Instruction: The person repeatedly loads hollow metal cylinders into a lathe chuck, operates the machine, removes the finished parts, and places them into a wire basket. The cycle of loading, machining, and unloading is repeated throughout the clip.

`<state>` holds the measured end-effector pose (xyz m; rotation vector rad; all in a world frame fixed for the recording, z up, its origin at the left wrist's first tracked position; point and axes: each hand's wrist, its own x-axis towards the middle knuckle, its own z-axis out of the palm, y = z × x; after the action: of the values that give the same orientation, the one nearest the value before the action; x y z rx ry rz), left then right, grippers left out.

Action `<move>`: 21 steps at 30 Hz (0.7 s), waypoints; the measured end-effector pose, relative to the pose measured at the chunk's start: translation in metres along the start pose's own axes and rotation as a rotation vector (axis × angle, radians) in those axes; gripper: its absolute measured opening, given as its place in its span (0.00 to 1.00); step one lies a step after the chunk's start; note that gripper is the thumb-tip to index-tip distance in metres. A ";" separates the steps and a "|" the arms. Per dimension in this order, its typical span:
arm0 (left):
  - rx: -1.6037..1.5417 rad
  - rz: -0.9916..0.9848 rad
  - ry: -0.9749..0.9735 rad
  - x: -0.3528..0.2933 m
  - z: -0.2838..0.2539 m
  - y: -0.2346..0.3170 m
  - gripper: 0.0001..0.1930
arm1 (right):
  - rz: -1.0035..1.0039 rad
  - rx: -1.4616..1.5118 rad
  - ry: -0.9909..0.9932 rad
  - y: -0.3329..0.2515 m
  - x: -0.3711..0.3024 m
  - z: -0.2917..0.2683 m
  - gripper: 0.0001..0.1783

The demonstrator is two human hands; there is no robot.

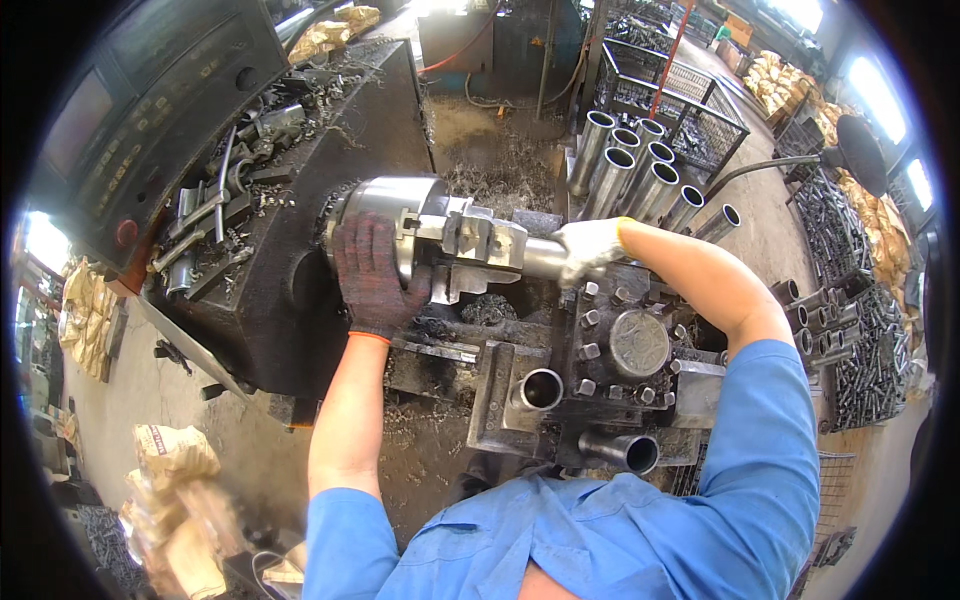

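A round steel lathe chuck (385, 192) with stepped jaws (485, 240) sits at the upper middle. My left hand (372, 270), in a dark knitted glove with an orange cuff, lies against the chuck's near side, its fingers stretched out and its thumb apart. From the jaws a short steel tube (543, 258) sticks out to the right. Around that tube's free end my right hand (592, 248), in a whitish glove, is closed; its fingertips are partly hidden. Just below my right hand stands the square tool post (640, 342) with several bolts.
Several upright tubes (660, 180) stand beyond the tool post, near a wire cage (700, 110). Two short tubes, one upright (540, 390) and one lying (620, 450), rest close to my body. Tools and metal scraps (225, 190) cover the headstock. A lamp (855, 155) reaches in from the right.
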<state>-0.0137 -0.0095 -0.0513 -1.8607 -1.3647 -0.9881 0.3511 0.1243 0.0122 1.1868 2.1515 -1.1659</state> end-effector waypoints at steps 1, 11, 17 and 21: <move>0.001 -0.050 -0.029 -0.002 0.000 -0.001 0.44 | 0.102 -0.133 0.078 0.000 -0.011 0.001 0.50; -0.128 -0.190 -0.124 0.018 -0.053 0.037 0.40 | 0.242 -0.789 1.138 -0.142 -0.184 0.093 0.31; -2.128 -1.258 -0.206 -0.053 -0.181 0.157 0.34 | 0.067 -0.387 0.956 -0.223 -0.176 0.262 0.43; -1.840 -1.675 -0.497 -0.101 -0.177 0.155 0.27 | 0.238 0.051 0.768 -0.193 -0.129 0.337 0.48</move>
<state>0.0800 -0.2480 -0.0520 -1.1752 -2.7609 -3.7105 0.2492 -0.2720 0.0023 2.1024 2.3831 -0.7215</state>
